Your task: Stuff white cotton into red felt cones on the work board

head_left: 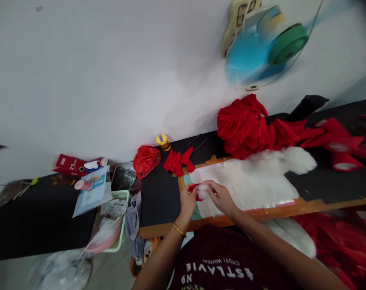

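Observation:
Over the left end of a white sheet (231, 173) on the table, my left hand (187, 201) is closed on a small red cloth piece (198, 194). Close on its right, my right hand (221, 197) pinches a tuft of white stuffing (203, 191) against the opening of the red piece. A heap of white stuffing (294, 160) lies at the sheet's far right. Several small red pieces (178, 162) lie just beyond my hands, and a large red cloth pile (243, 127) stands behind the sheet.
A blue fan (249, 56) hangs on the wall. Along the wall are a yellow-lidded jar (163, 141), a red plastic bag (146, 161) and a phone (197, 142). At left, a green-rimmed basket (125, 221) stands beside another black table (34, 221). More red pieces (343, 145) lie at right.

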### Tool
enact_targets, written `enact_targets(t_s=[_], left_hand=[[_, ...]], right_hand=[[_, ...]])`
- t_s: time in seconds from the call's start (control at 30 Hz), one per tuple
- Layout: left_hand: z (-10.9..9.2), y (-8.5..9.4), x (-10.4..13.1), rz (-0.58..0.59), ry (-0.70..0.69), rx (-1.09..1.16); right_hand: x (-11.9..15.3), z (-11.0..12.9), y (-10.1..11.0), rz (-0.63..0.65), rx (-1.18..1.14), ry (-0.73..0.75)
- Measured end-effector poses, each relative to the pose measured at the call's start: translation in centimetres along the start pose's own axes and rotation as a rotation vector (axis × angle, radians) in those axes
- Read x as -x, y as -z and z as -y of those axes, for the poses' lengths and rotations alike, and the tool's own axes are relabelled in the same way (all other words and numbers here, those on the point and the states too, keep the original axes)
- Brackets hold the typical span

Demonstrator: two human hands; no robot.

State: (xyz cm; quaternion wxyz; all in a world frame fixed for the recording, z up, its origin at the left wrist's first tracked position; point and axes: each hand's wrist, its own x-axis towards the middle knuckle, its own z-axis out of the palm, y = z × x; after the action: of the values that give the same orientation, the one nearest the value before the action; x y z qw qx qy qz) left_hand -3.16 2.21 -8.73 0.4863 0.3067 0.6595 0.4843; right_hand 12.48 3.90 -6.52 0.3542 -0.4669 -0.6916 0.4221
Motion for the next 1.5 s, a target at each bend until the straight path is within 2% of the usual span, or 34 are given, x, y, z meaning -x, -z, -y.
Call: enact_targets(t_s=[0.13,0.23,0.3,0.37,0.43,0.57,0.63,0.7,0.77,0.93,1.03,1.07,1.13,1.27,1.37,1.5], left_hand=[[-0.5,0.5,-0.3,0.011,-0.070,-0.149],[-0.4,0.7,-0.5,-0.014,-0.188,-0.247],[-0.1,0.6,-0.5,-0.061,-0.253,-0.287],[0.5,0.4,-0.4,-0.091,-0.274,-0.296],[1.1,0.1,-0.2,-0.074,-0.283,-0.294],[2.1,-0.4,0.5,-0.005,-0.315,-0.298],[2.3,-0.7,0.8,0.020,-0.341,-0.299],[2.3,-1.0,1.1,0.025,-0.352,-0.283],[2.0,-1.1,1.1,0.012,-0.329,-0.252],[1.4,-1.0,0.4,-0.071,-0.252,-0.194],[1.2,-0.9,0.1,-0.099,-0.240,-0.177],[1.1,-0.9,0.2,-0.092,-0.257,-0.181],[1.1,-1.0,0.5,-0.053,-0.330,-0.208],[1.1,-1.2,1.6,0.095,-0.502,-0.281],[0.9,-1.2,2.3,0.145,-0.534,-0.322],[-0.4,-1.4,2.7,0.189,-0.545,-0.326]], right_hand=[[0.0,-1.5,-0.1,0.238,0.303,0.246],[-0.2,-1.9,0.5,0.371,0.424,0.308],[-0.3,-2.0,0.8,0.418,0.454,0.284],[-0.5,-2.3,0.7,0.416,0.466,0.174],[-0.7,-2.9,0.2,0.351,0.386,0.007],[-1.1,-3.7,-1.6,0.173,-0.181,-0.413],[-1.2,-3.6,-2.3,0.052,-0.439,-0.539],[-1.4,-3.4,-2.6,-0.063,-0.519,-0.497],[-1.5,-3.1,-2.5,-0.090,-0.381,-0.365],[-0.6,-3.2,-1.7,0.102,0.220,-0.063],[0.1,-3.8,-1.6,0.236,0.417,0.004],[0.2,-4.0,-1.7,0.259,0.394,-0.028],[0.1,-4.4,-1.9,0.245,0.199,-0.145],[-0.8,-4.6,-2.2,0.103,-0.270,-0.366],[-1.2,-4.0,-2.4,0.017,-0.487,-0.435],[-0.4,-2.5,-3.4,-0.075,-0.659,-0.437]])
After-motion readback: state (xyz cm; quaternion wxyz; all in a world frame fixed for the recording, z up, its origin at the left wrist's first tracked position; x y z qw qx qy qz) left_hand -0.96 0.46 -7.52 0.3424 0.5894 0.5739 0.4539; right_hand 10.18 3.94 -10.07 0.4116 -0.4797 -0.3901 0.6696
